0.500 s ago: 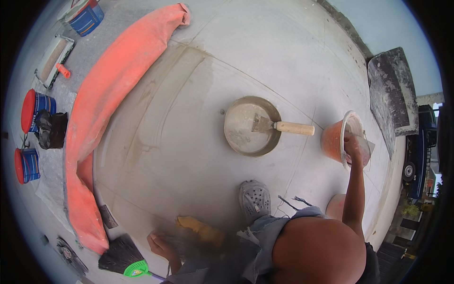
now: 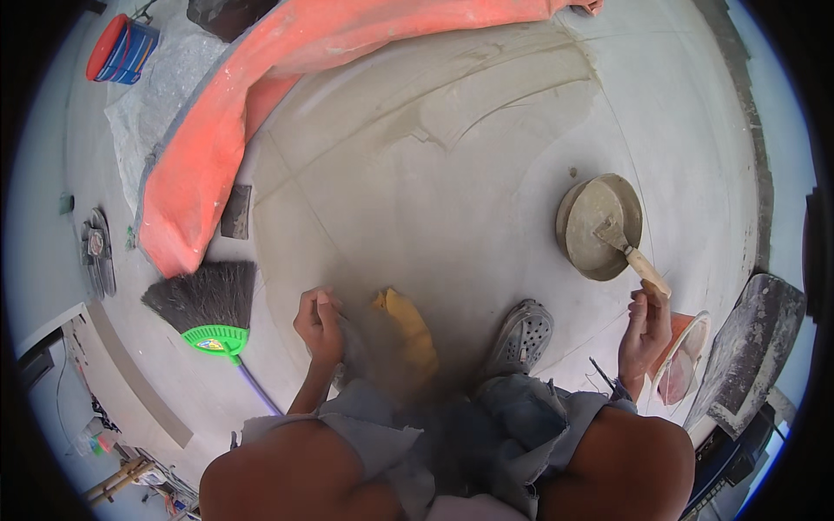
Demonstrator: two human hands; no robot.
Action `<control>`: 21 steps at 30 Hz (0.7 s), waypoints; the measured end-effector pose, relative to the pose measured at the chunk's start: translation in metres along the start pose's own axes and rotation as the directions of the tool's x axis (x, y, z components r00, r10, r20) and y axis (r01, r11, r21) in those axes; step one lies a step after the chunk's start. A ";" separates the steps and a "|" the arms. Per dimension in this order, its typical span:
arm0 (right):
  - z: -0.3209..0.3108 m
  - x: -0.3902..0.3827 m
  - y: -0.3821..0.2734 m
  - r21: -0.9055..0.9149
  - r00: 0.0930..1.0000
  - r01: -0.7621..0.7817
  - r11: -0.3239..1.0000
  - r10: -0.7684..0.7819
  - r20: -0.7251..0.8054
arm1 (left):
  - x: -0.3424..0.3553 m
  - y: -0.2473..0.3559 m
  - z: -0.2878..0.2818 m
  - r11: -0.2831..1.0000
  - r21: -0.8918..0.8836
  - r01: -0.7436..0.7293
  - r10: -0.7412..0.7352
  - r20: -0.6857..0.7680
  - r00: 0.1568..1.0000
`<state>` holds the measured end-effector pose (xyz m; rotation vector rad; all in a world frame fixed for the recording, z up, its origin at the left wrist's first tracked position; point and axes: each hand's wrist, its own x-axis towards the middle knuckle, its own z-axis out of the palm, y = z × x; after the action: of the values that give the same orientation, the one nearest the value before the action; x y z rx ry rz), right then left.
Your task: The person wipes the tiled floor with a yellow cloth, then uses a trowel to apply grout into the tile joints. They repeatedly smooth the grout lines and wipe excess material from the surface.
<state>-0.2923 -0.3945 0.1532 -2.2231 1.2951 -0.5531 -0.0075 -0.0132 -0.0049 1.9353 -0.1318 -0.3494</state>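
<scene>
My right hand (image 2: pixel 645 330) is palm-up with loosely curled, slightly parted fingers. Just past its fingertips is the wooden handle of a putty knife (image 2: pixel 646 269); I cannot tell whether they touch. The putty knife's blade rests in a round, shallow pan (image 2: pixel 569 230) coated with grey-beige residue. Beside that hand, partly hidden by it, stands an orange bucket (image 2: pixel 692 343) with a pale rim. My left hand (image 2: pixel 318 328) hovers over the floor at left, fingers loosely bent and nothing seen in it. A blurred yellow shape (image 2: pixel 413 339) lies to its right.
A black-bristled broom (image 2: pixel 213 304) with a green head lies at left. Beyond it stretches a bunched orange sheet (image 2: pixel 204 187). A blue bucket (image 2: pixel 129 52) stands far left. Damp streaks mark the floor (image 2: pixel 452 130). My grey clog (image 2: pixel 524 339) is near the middle; a stained dark board (image 2: pixel 754 347) is at right.
My view has swung left and down, shifting the pan toward the right. My right hand has come out of the orange bucket, and the flat blade seen there is no longer visible.
</scene>
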 end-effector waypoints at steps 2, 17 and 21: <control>0.090 -0.009 -0.074 0.109 0.789 0.201 0.973 -0.227 0.571 | -0.003 0.007 -0.011 0.998 -0.044 0.045 -0.046 -0.027 0.999; 0.174 -0.032 -0.155 -0.021 0.326 -0.257 0.966 0.107 0.939 | -0.001 0.003 -0.010 0.999 -0.051 -0.001 -0.001 -0.042 0.999; 0.118 0.010 -0.167 0.204 0.519 -0.353 0.913 0.010 0.854 | -0.001 -0.006 0.002 0.992 -0.121 0.031 -0.028 0.028 0.999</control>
<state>-0.1074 -0.3072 0.1625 -1.6120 0.7753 0.3671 -0.0098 -0.0123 -0.0112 1.8139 -0.0968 -0.3937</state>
